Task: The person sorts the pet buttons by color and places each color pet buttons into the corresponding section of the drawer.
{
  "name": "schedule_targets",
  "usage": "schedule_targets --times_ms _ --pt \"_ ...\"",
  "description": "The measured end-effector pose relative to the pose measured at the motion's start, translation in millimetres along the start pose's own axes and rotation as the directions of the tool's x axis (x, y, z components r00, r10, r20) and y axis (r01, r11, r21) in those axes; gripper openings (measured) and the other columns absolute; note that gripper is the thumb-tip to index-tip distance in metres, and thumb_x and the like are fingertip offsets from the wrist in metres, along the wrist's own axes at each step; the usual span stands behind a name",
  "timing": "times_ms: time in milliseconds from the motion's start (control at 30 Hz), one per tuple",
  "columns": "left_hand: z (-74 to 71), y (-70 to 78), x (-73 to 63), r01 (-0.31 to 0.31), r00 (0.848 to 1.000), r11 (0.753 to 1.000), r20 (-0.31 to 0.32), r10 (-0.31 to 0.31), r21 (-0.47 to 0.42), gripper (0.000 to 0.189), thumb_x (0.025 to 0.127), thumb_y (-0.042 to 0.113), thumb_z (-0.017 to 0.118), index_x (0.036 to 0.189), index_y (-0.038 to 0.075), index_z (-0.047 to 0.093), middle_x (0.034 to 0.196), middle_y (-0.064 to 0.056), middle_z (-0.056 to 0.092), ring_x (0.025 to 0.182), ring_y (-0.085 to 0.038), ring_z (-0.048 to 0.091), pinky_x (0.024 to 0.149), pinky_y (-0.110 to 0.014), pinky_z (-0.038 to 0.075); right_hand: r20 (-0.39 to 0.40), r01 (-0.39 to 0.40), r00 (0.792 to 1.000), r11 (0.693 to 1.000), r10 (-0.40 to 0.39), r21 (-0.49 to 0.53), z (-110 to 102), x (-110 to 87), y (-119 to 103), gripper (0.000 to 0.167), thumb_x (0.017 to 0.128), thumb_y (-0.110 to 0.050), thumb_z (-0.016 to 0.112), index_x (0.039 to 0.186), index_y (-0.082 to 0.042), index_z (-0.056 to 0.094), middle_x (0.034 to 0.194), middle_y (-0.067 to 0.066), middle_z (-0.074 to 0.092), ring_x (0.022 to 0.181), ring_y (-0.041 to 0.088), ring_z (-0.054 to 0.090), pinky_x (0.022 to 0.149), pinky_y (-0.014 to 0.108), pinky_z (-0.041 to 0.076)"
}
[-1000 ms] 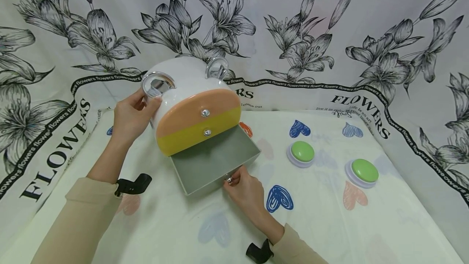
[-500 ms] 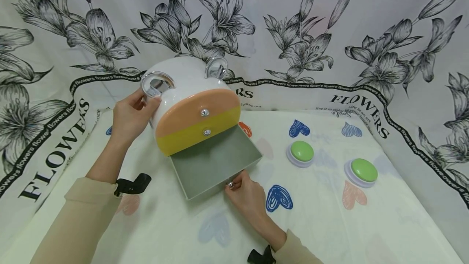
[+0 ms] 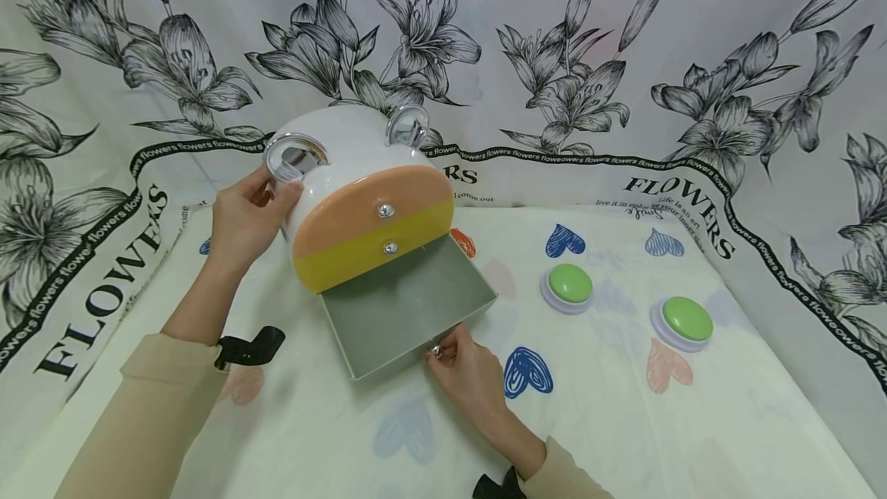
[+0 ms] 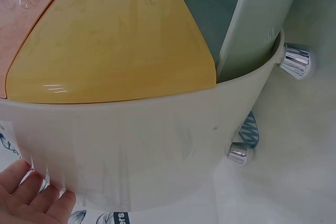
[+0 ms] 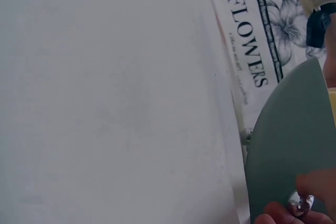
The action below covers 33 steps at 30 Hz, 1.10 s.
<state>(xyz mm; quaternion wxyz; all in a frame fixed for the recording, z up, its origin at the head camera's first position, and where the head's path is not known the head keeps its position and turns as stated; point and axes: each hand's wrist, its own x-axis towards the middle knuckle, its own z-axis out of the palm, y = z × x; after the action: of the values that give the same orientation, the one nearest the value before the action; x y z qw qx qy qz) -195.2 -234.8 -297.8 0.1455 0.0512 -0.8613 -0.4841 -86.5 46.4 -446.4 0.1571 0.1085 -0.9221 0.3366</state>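
Note:
A small white drawer cabinet (image 3: 349, 133) with two silver ear-like rings stands tilted in the head view. Its front has an orange drawer (image 3: 346, 223) on top and a yellow drawer (image 3: 346, 256) below it, both pushed in. The grey-green bottom drawer (image 3: 409, 303) is pulled out, its visible inside bare. My left hand (image 3: 248, 222) holds the cabinet's left side near one ear, thumb in front. Its fingertips (image 4: 65, 200) touch the white shell in the left wrist view. My right hand (image 3: 471, 372) pinches the silver knob (image 5: 300, 203) of the bottom drawer.
Two green push buttons (image 3: 570, 283) with pale bases, the other button (image 3: 687, 319) farther right, sit on the heart-printed white cloth (image 3: 589, 422). A flower-printed curtain (image 3: 527, 106) rises behind. Silver feet (image 4: 296, 62) show under the cabinet.
The bottom drawer has slid out slightly, with my right hand shifting a little down and right on its knob. My left hand stays at the cabinet's side.

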Motion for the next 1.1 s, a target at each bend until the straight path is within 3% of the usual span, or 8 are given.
schedule_targets --times_ms 500,700,867,1100 --pt "-0.6 -1.3 0.3 0.008 1.0 1.0 0.006 -0.008 -0.004 0.064 0.085 0.049 0.056 0.14 0.018 0.042 0.143 -0.007 0.04 0.129 -0.027 0.04 0.1 -0.04 0.042 0.045 0.108 0.993 0.992 -0.111 0.068 -21.2 2.3 11.6 0.019 0.077 -0.02 0.074 0.09 -0.015 0.061 0.081 -0.006 0.066 0.072 0.008 0.063 0.057 0.016 0.05" --pt "-1.0 -3.1 0.0 0.024 1.0 1.0 0.011 -0.023 -0.007 0.065 0.085 0.05 0.056 0.14 0.019 0.04 0.144 -0.005 0.039 0.13 -0.026 0.039 0.1 -0.04 0.042 0.046 0.13 0.989 0.974 -0.141 0.185 -36.8 6.6 25.1 0.016 0.079 -0.012 0.071 0.094 -0.011 0.063 0.088 -0.003 0.066 0.081 0.011 0.062 0.061 0.021 0.054" --pt "-1.6 -3.0 -0.4 0.03 0.999 1.0 0.013 -0.03 -0.003 0.066 0.085 0.051 0.055 0.141 0.02 0.039 0.145 -0.004 0.037 0.131 -0.027 0.038 0.1 -0.041 0.042 -0.017 0.184 0.983 0.958 -0.185 0.221 -53.1 12.9 38.3 0.019 0.079 -0.009 0.071 0.096 -0.012 0.063 0.092 -0.004 0.065 0.086 0.01 0.062 0.065 0.024 0.055" --pt "-1.0 -2.1 -0.2 0.026 1.0 1.0 0.011 -0.026 -0.005 0.066 0.085 0.05 0.056 0.141 0.019 0.04 0.144 -0.005 0.038 0.13 -0.027 0.039 0.1 -0.041 0.042 -0.087 0.148 0.987 0.97 -0.134 0.191 -72.9 26.9 59.0 0.023 0.078 -0.008 0.073 0.098 -0.01 0.063 0.097 -0.002 0.065 0.089 0.012 0.062 0.068 0.029 0.056"
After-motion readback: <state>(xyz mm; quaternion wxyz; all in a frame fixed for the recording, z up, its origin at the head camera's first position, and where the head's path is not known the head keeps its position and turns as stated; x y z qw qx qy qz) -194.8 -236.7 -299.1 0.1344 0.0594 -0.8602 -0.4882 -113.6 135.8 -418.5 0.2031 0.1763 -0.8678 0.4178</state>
